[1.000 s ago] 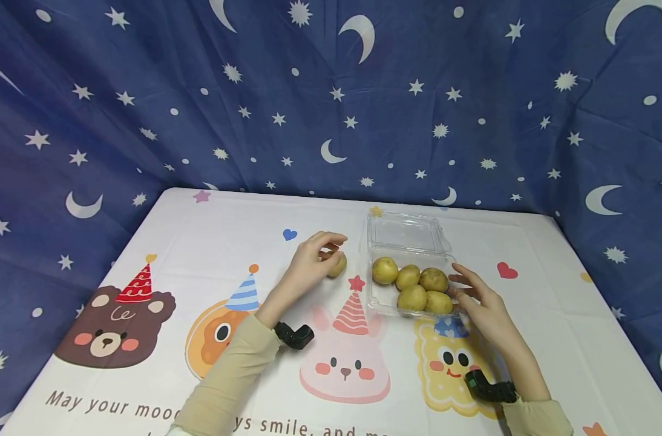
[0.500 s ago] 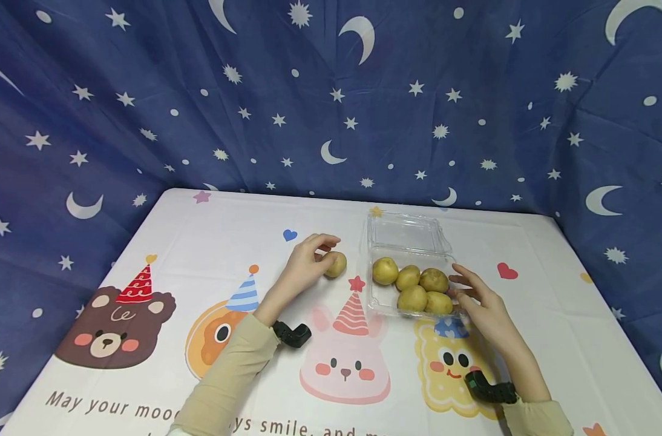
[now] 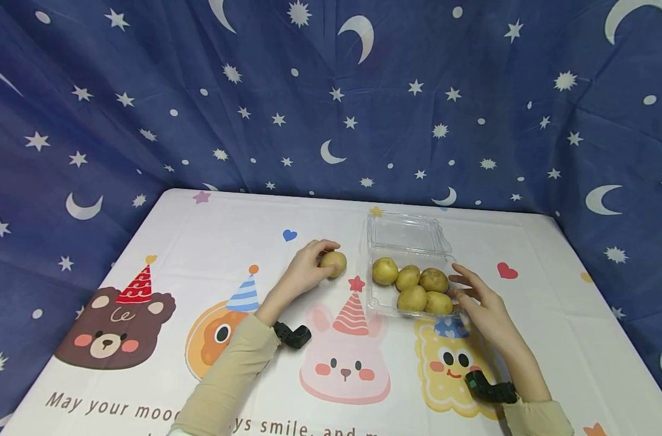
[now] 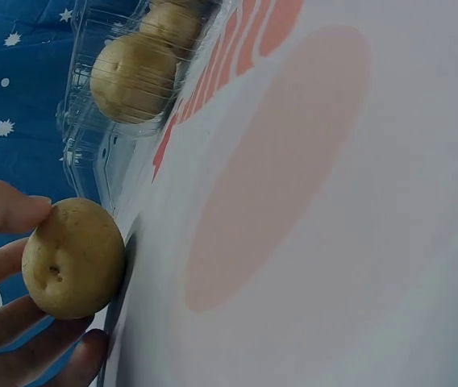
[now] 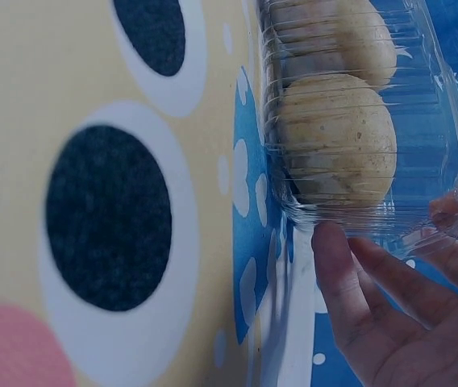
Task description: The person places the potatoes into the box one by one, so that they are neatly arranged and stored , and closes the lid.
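In the head view, my left hand grips a single potato on the tablecloth, left of a clear plastic clamshell box. The left wrist view shows the thumb against one side of this potato, with fingers round the other side and partly behind it. Several potatoes lie in the box's base, and its lid is flipped back. At the box's right side, my right hand touches the wall and rim with extended fingers. The right wrist view shows these fingertips against the plastic.
A white cloth printed with cartoon animals and lettering covers the table. Behind it hangs a blue curtain with moons and stars. The box's lid lies toward the table's back edge. Black wrist cameras sit on both forearms.
My left fingers and thumb have come down and closed round the single potato, which has barely moved. The right hand and the box have stayed in place.
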Tool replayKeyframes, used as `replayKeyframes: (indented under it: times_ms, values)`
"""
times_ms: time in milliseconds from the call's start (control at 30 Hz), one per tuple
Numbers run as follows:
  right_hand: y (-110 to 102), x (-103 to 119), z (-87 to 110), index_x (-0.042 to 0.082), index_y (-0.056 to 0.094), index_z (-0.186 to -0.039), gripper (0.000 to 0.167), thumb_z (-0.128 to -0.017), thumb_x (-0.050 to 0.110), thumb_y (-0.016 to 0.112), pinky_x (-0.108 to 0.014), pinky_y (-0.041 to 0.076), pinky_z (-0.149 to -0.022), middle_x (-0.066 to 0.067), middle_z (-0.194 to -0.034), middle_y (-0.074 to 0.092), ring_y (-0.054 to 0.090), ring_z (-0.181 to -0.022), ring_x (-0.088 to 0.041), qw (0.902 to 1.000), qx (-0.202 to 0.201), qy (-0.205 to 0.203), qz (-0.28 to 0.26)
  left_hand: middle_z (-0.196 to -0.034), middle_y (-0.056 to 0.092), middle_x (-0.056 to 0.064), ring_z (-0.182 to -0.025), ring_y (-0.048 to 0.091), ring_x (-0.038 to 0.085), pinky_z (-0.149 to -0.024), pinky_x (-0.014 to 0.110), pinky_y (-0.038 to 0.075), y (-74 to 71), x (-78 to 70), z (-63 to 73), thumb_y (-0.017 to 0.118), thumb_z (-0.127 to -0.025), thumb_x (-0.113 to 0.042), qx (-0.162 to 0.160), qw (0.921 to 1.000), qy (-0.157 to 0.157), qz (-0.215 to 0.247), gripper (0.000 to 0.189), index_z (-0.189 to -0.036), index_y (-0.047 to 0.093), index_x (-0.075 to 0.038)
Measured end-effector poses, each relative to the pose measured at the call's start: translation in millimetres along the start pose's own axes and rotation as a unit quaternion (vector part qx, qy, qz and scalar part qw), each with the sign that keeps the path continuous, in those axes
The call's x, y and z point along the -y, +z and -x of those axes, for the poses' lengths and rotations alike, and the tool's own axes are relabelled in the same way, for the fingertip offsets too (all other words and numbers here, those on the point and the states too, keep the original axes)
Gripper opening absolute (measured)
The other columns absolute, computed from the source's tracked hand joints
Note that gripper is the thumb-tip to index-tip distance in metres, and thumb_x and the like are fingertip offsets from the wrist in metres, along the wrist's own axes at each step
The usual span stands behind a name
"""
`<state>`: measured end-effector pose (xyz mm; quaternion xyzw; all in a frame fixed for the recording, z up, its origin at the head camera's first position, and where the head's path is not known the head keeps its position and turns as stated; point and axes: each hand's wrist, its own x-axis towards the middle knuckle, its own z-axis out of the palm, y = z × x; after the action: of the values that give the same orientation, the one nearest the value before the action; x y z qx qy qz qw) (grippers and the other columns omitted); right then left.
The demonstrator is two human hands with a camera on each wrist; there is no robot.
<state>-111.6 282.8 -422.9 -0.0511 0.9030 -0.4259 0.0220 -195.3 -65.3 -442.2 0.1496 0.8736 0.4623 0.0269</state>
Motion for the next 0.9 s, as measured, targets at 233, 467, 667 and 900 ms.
replayKeyframes:
  times_ms: [233, 467, 667, 900]
  values:
    - [0.3, 0.2, -0.2, 0.012, 0.033, -0.149, 0.052, -0.099, 0.011, 0.043, -0.017, 0.051, -0.079, -0.023, -0.136, 0.052, 0.061, -0.104, -0.007, 1.0, 0.0, 0.0, 0.0, -0.112, 0.061, 0.011, -0.096, 0.058, 0.023, -0.086, 0.038, 0.049, 2.0, 3.4, 0.1, 0.075, -0.079, -0.016, 0.022, 0.9989, -0.002, -0.042, 0.049, -0.126, 0.06, -0.012]
    - [0.2, -0.1, -0.3, 0.012, 0.033, -0.149, 0.052, -0.098, 0.011, 0.043, -0.014, 0.05, -0.079, -0.022, -0.135, 0.052, 0.06, -0.103, -0.003, 1.0, 0.0, -0.001, 0.002, -0.116, 0.061, 0.014, -0.104, 0.058, 0.028, -0.092, 0.043, 0.048, 2.7, 4.1, 0.1, 0.079, -0.076, -0.014, 0.034, 0.9979, 0.01, -0.055, 0.057, -0.129, 0.057, -0.011]
    - [0.0, -0.8, -0.2, 0.013, 0.032, -0.149, 0.052, -0.098, 0.01, 0.043, -0.015, 0.05, -0.078, -0.023, -0.135, 0.052, 0.057, -0.101, 0.006, 1.0, 0.002, -0.003, -0.003, -0.117, 0.061, 0.015, -0.107, 0.056, 0.029, -0.093, 0.044, 0.047, 1.9, 3.4, 0.7, 0.078, -0.076, -0.01, 0.043, 0.997, 0.008, -0.064, 0.06, -0.131, 0.055, -0.013]
    - [0.0, -0.6, -0.3, 0.013, 0.032, -0.15, 0.053, -0.098, 0.01, 0.042, -0.014, 0.049, -0.078, -0.022, -0.136, 0.052, 0.057, -0.101, 0.006, 1.0, 0.001, 0.0, 0.002, -0.117, 0.061, 0.014, -0.107, 0.056, 0.029, -0.093, 0.044, 0.046, 1.0, 3.3, 1.7, 0.078, -0.076, -0.01, 0.044, 0.9965, 0.013, -0.069, 0.06, -0.131, 0.055, -0.013]
